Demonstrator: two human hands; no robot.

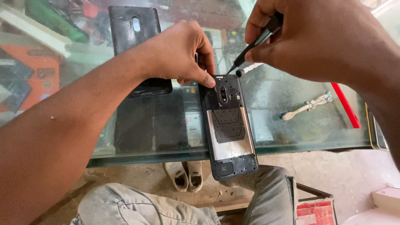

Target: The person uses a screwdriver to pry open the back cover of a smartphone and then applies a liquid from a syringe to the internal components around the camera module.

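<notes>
Head view, one moment, catalogued from the centre of the frame outward.

Opened phone (230,129): black frame, back removed, lying lengthwise at centre frame with its lower end overhanging the front edge of the glass counter (291,121). Inner face shows a matt black shield plate over a pale, scuffed panel, and a camera module near the top.

Left hand (177,52): fingers curled down, thumb tip pressed on the phone's upper left corner, apparently to pin it against the glass.

Right hand (316,37): upper right of frame, fingers closed in a pinch on a slim black screwdriver (254,46), held slanted so the tip comes down at the phone's top edge.

Back cover (137,37): dark, glossy, scratched, with an oval cutout; upper left of centre, partly under the left hand.

Small dark round piece (239,73): just beside the screwdriver tip; kind cannot be told.

Pale brush (306,106): worn handle, right of the phone, well apart.

Red strip (345,104): straight, at the right edge of the counter.

Grey trousers (146,206) and pale shoes (183,175): lower frame, beneath the counter.
</notes>
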